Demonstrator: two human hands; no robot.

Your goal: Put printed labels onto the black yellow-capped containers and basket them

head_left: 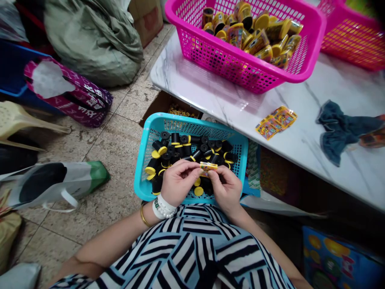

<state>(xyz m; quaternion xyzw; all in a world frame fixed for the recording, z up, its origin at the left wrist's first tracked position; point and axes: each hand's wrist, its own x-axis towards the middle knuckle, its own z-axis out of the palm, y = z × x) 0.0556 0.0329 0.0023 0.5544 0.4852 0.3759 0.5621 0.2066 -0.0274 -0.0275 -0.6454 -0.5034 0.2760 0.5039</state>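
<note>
My left hand [178, 181] and my right hand [227, 185] meet over a turquoise basket [143, 160] on my lap. Both pinch a small container with a yellow printed label [208, 166] between their fingertips. The basket holds several black containers with yellow caps [180, 150]. On the white marble table [228, 100] ahead stands a pink basket [240, 64] with several labelled containers [255, 34]. A small stack of yellow label stickers [276, 121] lies on the table to the right.
A dark blue cloth [339, 130] lies on the table at the right, and a second pink basket [355, 36] stands behind. A cardboard box [168, 106] sits under the table edge. Bags [90, 40] and a plastic stool [18, 120] crowd the tiled floor at left.
</note>
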